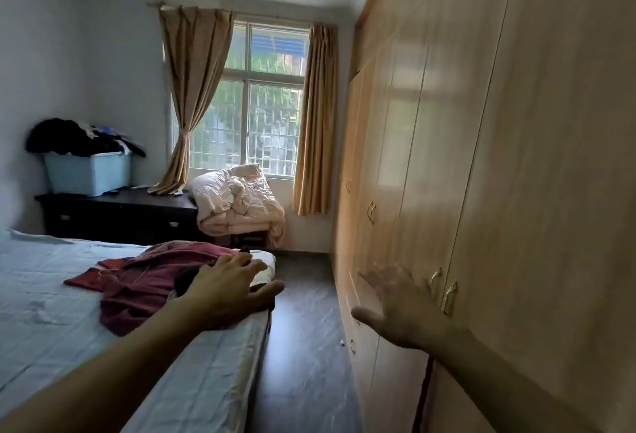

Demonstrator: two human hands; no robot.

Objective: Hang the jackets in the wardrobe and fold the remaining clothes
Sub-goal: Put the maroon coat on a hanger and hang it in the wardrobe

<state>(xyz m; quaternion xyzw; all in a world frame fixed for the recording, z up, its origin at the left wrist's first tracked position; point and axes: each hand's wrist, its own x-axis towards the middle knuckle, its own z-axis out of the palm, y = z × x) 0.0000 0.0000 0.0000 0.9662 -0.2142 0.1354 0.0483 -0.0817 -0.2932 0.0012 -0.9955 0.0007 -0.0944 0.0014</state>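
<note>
A dark red garment (144,281) lies crumpled on the bed (51,295), near its right edge, with a dark piece of cloth under its right side. My left hand (227,291) hovers over that side of the garment, fingers spread and holding nothing. My right hand (399,305) is stretched out in front of the light wooden wardrobe (481,157), fingers spread, close to a pair of brass door handles (444,289). All the wardrobe doors in view are closed.
A blue storage box (87,172) heaped with dark clothes stands on a black dresser (120,212) at the back left. A bundled pale duvet (237,202) sits on a stool under the window. A narrow strip of dark floor (303,329) runs between bed and wardrobe.
</note>
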